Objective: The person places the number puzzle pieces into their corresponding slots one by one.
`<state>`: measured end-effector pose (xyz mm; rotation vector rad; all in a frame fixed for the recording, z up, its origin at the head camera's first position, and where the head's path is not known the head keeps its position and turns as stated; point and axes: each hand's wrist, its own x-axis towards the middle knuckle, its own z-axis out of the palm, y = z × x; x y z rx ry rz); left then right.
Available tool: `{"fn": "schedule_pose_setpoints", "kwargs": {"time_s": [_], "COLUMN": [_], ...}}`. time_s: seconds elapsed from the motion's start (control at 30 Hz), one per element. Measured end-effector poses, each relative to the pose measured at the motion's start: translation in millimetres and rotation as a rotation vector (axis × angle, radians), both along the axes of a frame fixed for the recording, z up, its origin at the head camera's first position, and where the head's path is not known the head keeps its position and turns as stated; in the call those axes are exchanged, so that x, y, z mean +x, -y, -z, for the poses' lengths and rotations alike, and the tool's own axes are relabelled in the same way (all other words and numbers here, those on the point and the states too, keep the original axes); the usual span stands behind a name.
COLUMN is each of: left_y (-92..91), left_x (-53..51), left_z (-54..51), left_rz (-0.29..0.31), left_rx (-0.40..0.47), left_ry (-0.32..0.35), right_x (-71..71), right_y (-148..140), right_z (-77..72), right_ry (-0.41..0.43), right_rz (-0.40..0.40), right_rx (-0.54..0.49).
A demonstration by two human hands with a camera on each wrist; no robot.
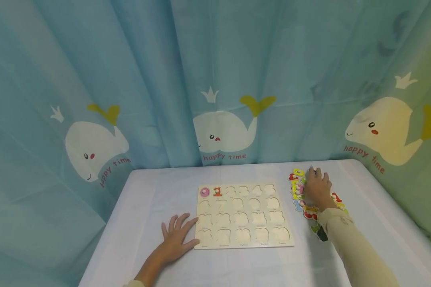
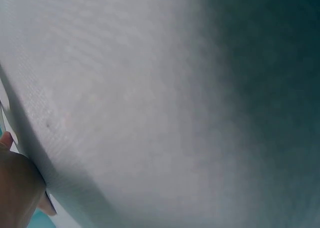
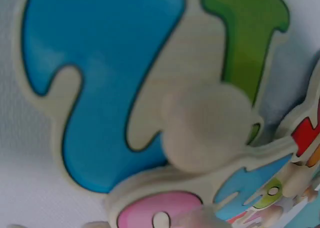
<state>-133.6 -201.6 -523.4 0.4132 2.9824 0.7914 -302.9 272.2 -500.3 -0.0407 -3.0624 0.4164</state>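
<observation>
A pale wooden number puzzle board lies on the table, with a pink 0 and a red-orange 1 in its top-left recesses. My left hand rests beside it, fingers spread, fingertips at its left edge. Over the pile of loose number pieces to the right is my right hand. Its fingers bend down at a piece with a pale knob; whether they pinch it is unclear. In the right wrist view, a blue-and-green number piece with a round knob appears close up, seemingly an upside-down 12.
More loose pieces lie around the right forearm, including a red one and a dark green one. The white table ends at a blue curtain printed with whales.
</observation>
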Motion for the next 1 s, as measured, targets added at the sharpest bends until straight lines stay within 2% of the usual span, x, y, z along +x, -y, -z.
{"fn": "schedule_pose_setpoints", "kwargs": {"time_s": [0.07,0.2,0.37,0.5,0.63,0.77,0.9,1.0], "left_y": [0.3,2.0,1.7,-0.7,-1.3,-2.6,-3.2,-2.6], "left_x": [0.8,1.2,0.5,1.2,2.6,4.0,4.1,3.4], "left_z": [-0.9,-1.8,-1.9,-1.5,-1.2,-4.0,-7.1,-7.0], "left_rz": [0.001,0.001,0.006,0.011,0.014,0.022,0.023,0.025], "left_rx": [0.000,-0.003,-0.002,0.006,0.006,0.010,0.010,0.009], "left_ry": [-0.004,-0.024,-0.035,-0.033,-0.041,-0.048,-0.039,-0.047], "right_x": [-2.0,-5.8,-6.2,1.2,12.8,24.4,30.2,31.0], "right_y": [4,22,56,86,114,133,145,153], "right_z": [-0.1,-5.5,-8.2,-6.3,-3.6,2.0,5.1,3.7], "right_ry": [-0.065,-0.153,-0.281,-0.359,-0.316,-0.251,-0.210,-0.187], "right_rz": [-0.032,-0.178,-0.408,-0.615,-0.801,-0.920,-0.965,-0.954], "right_rx": [-0.002,0.025,0.089,0.118,0.107,0.179,0.217,0.194]}}
